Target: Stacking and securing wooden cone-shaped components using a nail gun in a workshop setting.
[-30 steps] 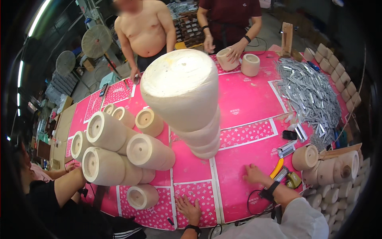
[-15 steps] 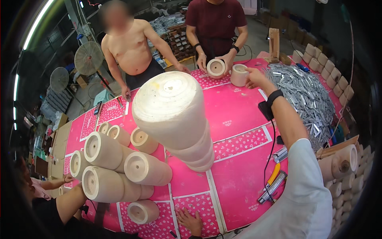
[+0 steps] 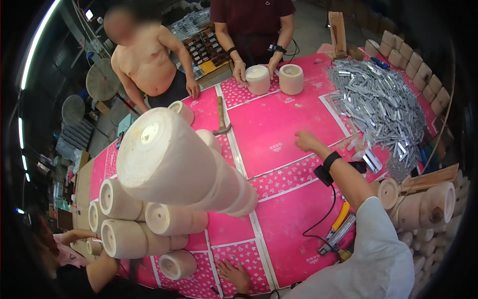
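Observation:
My right hand [image 3: 308,143] is above the pink table covering [image 3: 279,119], index finger stretched leftward, holding nothing. Farther back, a pale wooden cylinder [image 3: 291,79] stands upright with its recessed end up. Beside it, a co-worker in a dark red shirt has both hands around another wooden cylinder [image 3: 258,80]. My left hand [image 3: 234,275] lies flat at the near edge, fingers spread and touching the covering. Close to it, a short wooden cylinder [image 3: 178,264] lies on its side. A tall leaning column of wooden cylinders [image 3: 169,159] rises in the middle.
Loose silver metal strips [image 3: 381,112] form a heap at the right. A hammer [image 3: 221,117] lies beyond the column. A yellow-handled tool [image 3: 341,219] and a black cable are near my right forearm. More wooden cylinders [image 3: 124,239] lie at left. Co-workers stand at left and opposite.
My right hand has come off the far cylinder and drawn back nearer. The co-worker's cylinder has turned from facing me to upright. The view has shifted, exposing the hammer; my left hand stays put.

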The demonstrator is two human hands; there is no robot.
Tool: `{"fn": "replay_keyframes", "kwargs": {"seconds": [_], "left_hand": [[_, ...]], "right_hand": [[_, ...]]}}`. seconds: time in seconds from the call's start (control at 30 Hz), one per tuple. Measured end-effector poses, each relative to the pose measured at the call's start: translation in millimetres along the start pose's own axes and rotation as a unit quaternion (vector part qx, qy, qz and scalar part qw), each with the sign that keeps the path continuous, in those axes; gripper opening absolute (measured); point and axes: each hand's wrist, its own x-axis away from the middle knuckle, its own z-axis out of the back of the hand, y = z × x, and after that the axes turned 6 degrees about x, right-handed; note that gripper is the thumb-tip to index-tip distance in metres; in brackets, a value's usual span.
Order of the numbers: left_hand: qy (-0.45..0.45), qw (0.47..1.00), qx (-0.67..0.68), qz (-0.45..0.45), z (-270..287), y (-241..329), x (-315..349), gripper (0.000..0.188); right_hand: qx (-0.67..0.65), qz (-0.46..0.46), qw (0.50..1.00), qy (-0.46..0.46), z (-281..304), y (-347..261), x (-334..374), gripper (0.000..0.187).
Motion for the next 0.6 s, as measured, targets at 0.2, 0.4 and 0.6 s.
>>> {"fn": "replay_keyframes", "kwargs": {"seconds": [0.2,0.4,0.6], "left_hand": [[-0.026,0.995,-0.034,0.085,-11.3,29.7,3.0,0.076],[-0.023,0.99,-0.037,0.131,-11.2,32.8,1.1,0.076],[0.01,0.995,-0.052,0.079,-15.1,34.0,2.8,0.073]], "right_hand": [[0.111,0.031,0.993,-0.033,-58.5,51.8,-3.6,0.033],[-0.353,0.0,0.933,0.073,66.7,-19.8,-41.4,0.057],[-0.473,-0.031,0.866,0.159,162.4,-29.4,-63.7,0.04]]}}
